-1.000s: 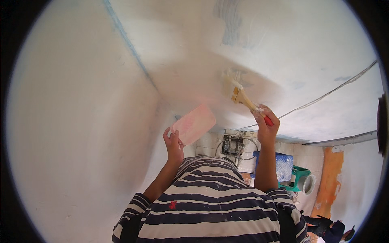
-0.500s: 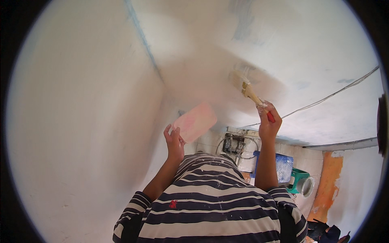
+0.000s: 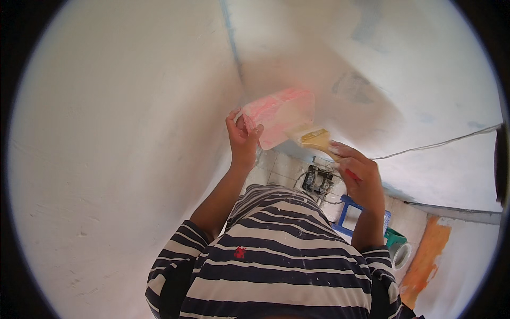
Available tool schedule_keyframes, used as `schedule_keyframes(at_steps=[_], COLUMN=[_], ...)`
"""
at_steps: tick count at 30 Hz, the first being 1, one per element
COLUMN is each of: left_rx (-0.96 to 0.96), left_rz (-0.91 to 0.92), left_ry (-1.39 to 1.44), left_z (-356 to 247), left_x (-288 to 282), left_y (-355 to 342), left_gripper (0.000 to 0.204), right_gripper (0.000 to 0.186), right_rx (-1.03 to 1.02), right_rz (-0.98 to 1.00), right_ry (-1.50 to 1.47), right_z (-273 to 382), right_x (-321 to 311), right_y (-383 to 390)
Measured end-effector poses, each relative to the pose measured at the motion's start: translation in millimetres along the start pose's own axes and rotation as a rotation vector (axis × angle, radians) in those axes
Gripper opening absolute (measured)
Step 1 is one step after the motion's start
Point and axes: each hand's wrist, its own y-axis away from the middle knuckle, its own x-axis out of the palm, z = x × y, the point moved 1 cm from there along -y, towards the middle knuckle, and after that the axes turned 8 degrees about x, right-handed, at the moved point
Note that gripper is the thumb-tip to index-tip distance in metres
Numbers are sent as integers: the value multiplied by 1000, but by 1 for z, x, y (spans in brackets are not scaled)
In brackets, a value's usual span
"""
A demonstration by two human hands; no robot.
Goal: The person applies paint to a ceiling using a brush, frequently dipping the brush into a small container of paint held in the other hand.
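Observation:
My left hand [image 3: 244, 139] grips the near left end of a pink plastic tub [image 3: 267, 109], tilted so that the whitish paint inside shows. In my right hand [image 3: 357, 169] is a flat paintbrush [image 3: 317, 139] with a pale handle and a red end. Its bristles point left and meet the tub's right edge; whether they dip into the paint I cannot tell. Beyond both hands, the whitish wall [image 3: 329, 58] carries a darker grey-blue patch [image 3: 352, 87] to the right of the tub.
A second wall [image 3: 133, 106] rises close on my left, meeting the first at a bluish corner line. A thin cable [image 3: 446, 142] runs along the right wall. Below are a black device [image 3: 317, 181] with a looped cord, a blue stool-like frame [image 3: 348, 212] and a green container [image 3: 394, 238].
The brush has come away from the wall, down and across to the tub. My left hand has raised the tub and tipped its inside toward me.

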Motion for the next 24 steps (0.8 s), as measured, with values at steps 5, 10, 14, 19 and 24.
schedule_keyframes(at_steps=[5, 10, 14, 19, 24], left_rx=[89, 174, 274, 353, 317], left_rz=[34, -10, 18, 43, -14], left_ry=[-40, -146, -185, -251, -94], left_z=[-12, -15, -18, -20, -21], left_x=[13, 36, 38, 38, 35], left_y=[8, 22, 25, 29, 30], left_gripper=[72, 78, 76, 77, 80], right_gripper=[12, 16, 17, 17, 17], right_rx=[-91, -137, -117, -77, -109], right_rz=[-48, -35, -26, -2, 23], right_ry=[197, 212, 243, 270, 240], right_z=[12, 15, 15, 9, 10], right_x=[31, 38, 39, 36, 25], right_y=[-20, -24, -26, -29, -28])
